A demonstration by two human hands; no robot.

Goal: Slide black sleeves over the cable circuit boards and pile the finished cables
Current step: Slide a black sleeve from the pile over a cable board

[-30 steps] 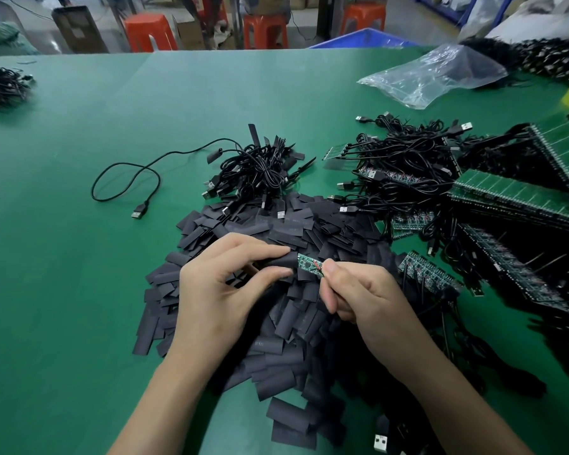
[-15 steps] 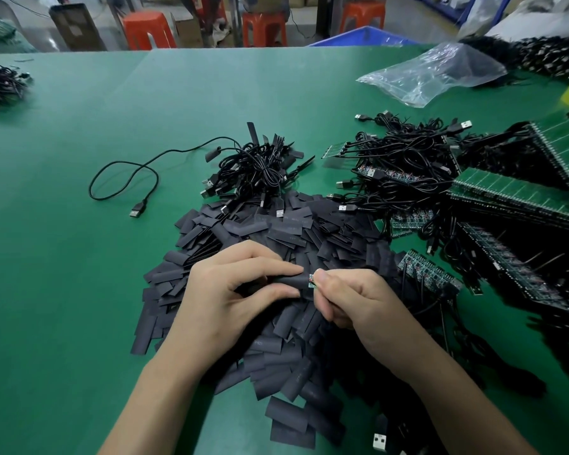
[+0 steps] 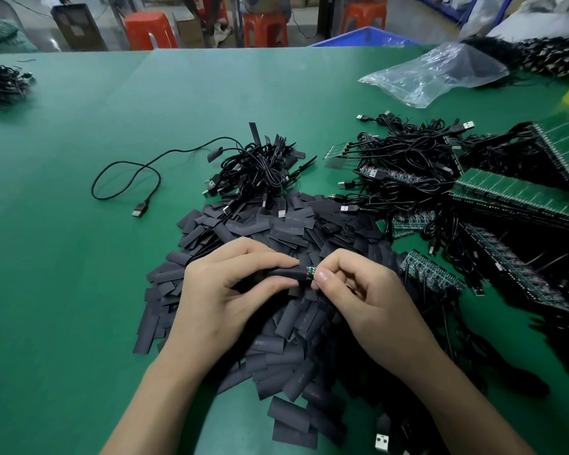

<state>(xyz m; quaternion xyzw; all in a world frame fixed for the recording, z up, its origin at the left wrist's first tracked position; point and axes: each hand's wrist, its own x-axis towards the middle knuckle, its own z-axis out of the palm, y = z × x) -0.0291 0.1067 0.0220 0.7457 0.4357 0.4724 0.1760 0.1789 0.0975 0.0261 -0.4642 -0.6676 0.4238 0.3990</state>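
Over a heap of loose black sleeves, my left hand pinches one black sleeve between thumb and fingers. My right hand pinches the small green circuit board of a cable; only a short end of the board shows outside the sleeve's mouth. The two hands are almost touching. A pile of sleeved cables lies beyond the sleeves, with one cable trailing off to the left.
Bare cables with USB plugs and green board panels crowd the right side of the green table. A clear plastic bag lies far right. A small cable bundle sits far left. Orange stools stand past the table.
The board has gone further into the sleeve: most of it showed a second ago, now only its end. My hands have closed together.
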